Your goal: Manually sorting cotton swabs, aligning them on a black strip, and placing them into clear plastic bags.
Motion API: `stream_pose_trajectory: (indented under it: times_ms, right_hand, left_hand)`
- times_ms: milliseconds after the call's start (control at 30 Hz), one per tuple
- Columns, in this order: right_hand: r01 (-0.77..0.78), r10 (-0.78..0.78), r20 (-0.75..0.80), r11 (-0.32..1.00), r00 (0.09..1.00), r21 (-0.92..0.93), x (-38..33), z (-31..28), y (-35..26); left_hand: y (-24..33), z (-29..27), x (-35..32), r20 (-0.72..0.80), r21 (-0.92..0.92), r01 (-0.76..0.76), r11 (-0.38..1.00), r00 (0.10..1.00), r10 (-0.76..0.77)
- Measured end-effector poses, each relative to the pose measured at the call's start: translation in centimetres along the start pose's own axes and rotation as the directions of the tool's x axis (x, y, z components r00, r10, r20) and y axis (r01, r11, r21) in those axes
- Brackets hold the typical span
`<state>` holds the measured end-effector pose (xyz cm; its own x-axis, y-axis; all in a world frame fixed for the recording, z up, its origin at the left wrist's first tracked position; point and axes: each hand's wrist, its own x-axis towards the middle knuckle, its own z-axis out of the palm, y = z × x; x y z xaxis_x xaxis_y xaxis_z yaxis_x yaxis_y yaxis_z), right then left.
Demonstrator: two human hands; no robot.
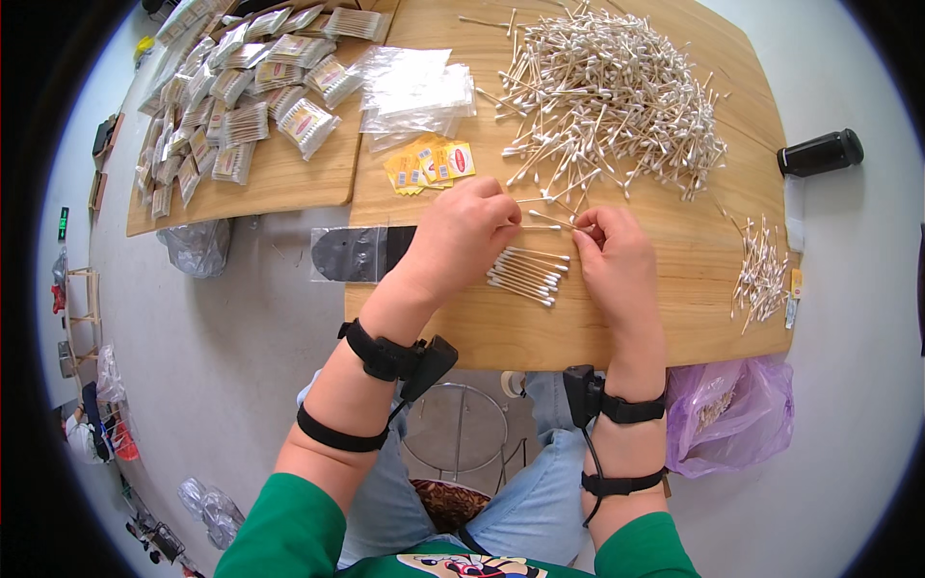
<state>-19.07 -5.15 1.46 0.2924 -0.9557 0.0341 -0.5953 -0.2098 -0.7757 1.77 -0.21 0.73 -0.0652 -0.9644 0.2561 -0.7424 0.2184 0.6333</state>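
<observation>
My left hand (461,236) is closed in a pinch, with a white-tipped cotton swab (540,227) sticking out to the right from its fingertips. Facing it, my right hand (619,262) pinches the end of another cotton swab (557,221) between thumb and forefinger. Just below the fingers, a row of several cotton swabs (528,274) lies side by side on the wooden table (646,332), partly hidden by my left hand. A large loose heap of cotton swabs (617,96) spreads beyond both hands.
Yellow printed cards (431,164) and clear plastic bags (414,91) lie beyond my left hand. Filled swab packets (241,125) cover the left table. A clear-and-black pouch (349,254) overhangs the edge. At right are a smaller swab pile (761,275), a black cylinder (819,152) and a purple bag (742,424).
</observation>
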Motion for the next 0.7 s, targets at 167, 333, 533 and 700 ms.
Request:
stream_pose_trajectory:
  times_ms: [167,333,533,700]
  right_hand:
    - [0.071,-0.072,-0.003,0.985,0.997,-0.156,0.1,-0.2,0.6]
    - [0.051,-0.034,0.132,0.991,0.991,-0.125,-0.1,-1.1,-0.4]
    - [-0.070,0.069,0.127,0.998,0.989,0.006,0.2,-0.7,-0.8]
    - [-0.010,0.008,-0.014,0.989,1.000,-0.150,0.5,-0.1,0.1]
  left_hand:
    - [0.3,-0.7,-0.2,0.196,-0.034,0.016,0.999,0.980,-0.009]
    - [-1.1,-0.9,0.0,-0.071,-0.048,0.113,0.992,0.991,-0.117]
    - [-1.5,0.2,0.1,-0.107,0.101,0.070,0.992,0.992,-0.060]
    - [-1.2,0.3,0.2,-0.072,0.080,0.112,0.990,0.992,-0.107]
